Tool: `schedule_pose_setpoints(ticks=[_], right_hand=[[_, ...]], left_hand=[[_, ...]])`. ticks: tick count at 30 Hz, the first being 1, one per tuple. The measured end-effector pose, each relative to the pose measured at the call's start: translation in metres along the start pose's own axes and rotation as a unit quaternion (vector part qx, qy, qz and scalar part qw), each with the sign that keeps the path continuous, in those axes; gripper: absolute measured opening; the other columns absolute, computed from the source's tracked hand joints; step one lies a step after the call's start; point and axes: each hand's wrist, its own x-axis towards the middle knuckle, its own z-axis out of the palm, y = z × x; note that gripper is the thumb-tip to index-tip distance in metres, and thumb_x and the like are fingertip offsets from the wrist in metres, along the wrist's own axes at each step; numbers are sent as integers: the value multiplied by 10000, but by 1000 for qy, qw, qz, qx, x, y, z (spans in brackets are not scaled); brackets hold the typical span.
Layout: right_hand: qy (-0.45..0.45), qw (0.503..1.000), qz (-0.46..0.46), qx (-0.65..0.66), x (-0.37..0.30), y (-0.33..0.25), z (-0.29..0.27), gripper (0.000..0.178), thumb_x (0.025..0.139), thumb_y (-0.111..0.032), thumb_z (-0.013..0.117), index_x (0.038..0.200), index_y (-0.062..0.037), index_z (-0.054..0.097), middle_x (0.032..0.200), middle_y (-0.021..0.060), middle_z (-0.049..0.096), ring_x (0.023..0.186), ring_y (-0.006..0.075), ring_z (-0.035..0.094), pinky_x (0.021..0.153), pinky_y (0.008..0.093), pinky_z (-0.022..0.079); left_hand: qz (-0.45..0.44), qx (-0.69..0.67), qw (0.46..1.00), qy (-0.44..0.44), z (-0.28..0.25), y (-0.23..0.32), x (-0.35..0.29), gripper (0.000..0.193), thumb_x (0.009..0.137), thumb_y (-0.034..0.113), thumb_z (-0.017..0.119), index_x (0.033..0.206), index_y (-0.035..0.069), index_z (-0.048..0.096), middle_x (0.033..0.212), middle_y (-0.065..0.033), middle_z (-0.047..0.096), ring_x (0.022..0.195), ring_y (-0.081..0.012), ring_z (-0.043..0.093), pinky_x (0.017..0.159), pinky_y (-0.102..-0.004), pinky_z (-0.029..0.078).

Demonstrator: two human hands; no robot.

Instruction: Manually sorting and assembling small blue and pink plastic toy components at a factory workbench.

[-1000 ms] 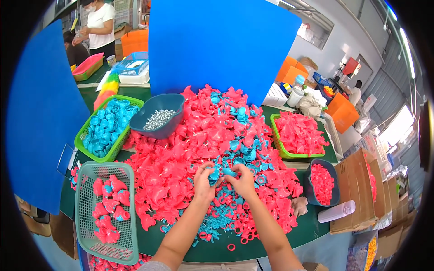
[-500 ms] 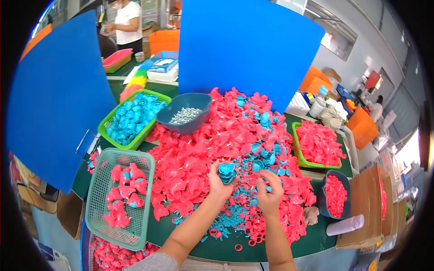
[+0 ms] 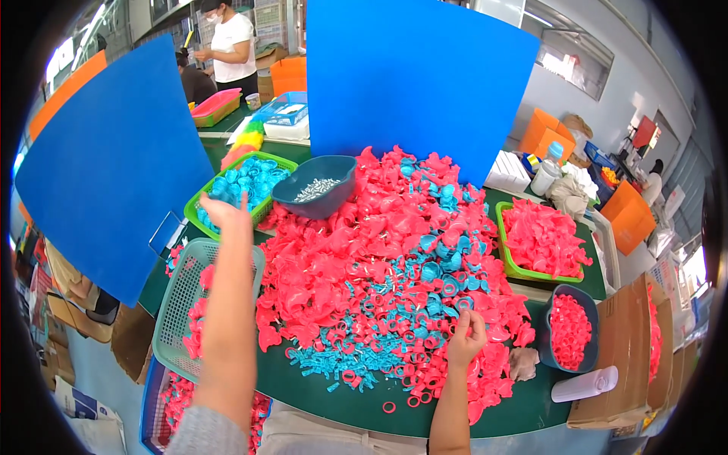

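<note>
My left hand (image 3: pixel 225 214) reaches over the near edge of a bright green basket (image 3: pixel 285 161) of blue cup-shaped plastic pieces (image 3: pixel 250 179). Its thumb and fingers are apart, with nothing visible in them. Over the right side of a big pile of pink plastic pieces (image 3: pixel 326 265), my right hand (image 3: pixel 466 339) has its fingertips closed together. A blue ring-like piece (image 3: pixel 464 302) shows right at those fingertips; whether they grip it cannot be made out. Other blue cups (image 3: pixel 431 271) lie loose in the pile, with small blue parts (image 3: pixel 341 364) and pink rings (image 3: pixel 425 371) along its near side.
A dark bowl of small metal pieces (image 3: pixel 315 211) stands behind the pile. My left forearm partly covers a pale green basket (image 3: pixel 176 303) holding pink pieces. At right are a green tray (image 3: pixel 509 262), dark bin (image 3: pixel 588 356) and pale bottle (image 3: pixel 584 384). Blue panels (image 3: pixel 417 83) rise behind.
My left hand has moved left and away from me to the green basket; the stack of blue cups it held no longer shows in it. My right hand has shifted slightly right and nearer.
</note>
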Motion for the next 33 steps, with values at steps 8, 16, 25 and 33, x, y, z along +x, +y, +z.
schedule_pose_setpoints(ticks=[8, 16, 25, 33], right_hand=[[51, 999, -2, 2, 7, 0, -9, 84, 871, -22, 610, 890, 58, 629, 855, 103, 630, 747, 168, 595, 668, 269, 476], [68, 997, 1, -26, 7, 7, -20, 96, 868, -42, 621, 879, 51, 642, 815, 117, 642, 715, 181, 608, 647, 280, 482], [66, 996, -15, -50, 11, 0, -21, 104, 883, -50, 616, 896, 50, 642, 814, 91, 636, 725, 137, 592, 646, 259, 471], [72, 997, 6, -32, 10, 4, -24, 113, 890, -58, 616, 900, 52, 642, 803, 77, 635, 708, 120, 586, 632, 250, 470]], left_hand=[[227, 318, 918, -69, -53, -55, 41, 517, 932, 301, 536, 1343, 22, 392, 1263, -125, 496, 1143, -240, 486, 992, -407, 380], [284, 392, 487, -727, -83, -170, -254, 267, 785, 122, 694, 1020, 30, 608, 1079, -157, 593, 1078, -333, 548, 922, -394, 438], [294, 605, 425, -606, -83, -265, -276, 386, 761, 394, 700, 913, 40, 675, 940, -145, 626, 906, -325, 598, 790, -427, 479], [261, 649, 417, -580, -94, -266, -272, 358, 747, 393, 721, 930, 88, 682, 984, -97, 624, 1030, -288, 542, 864, -458, 374]])
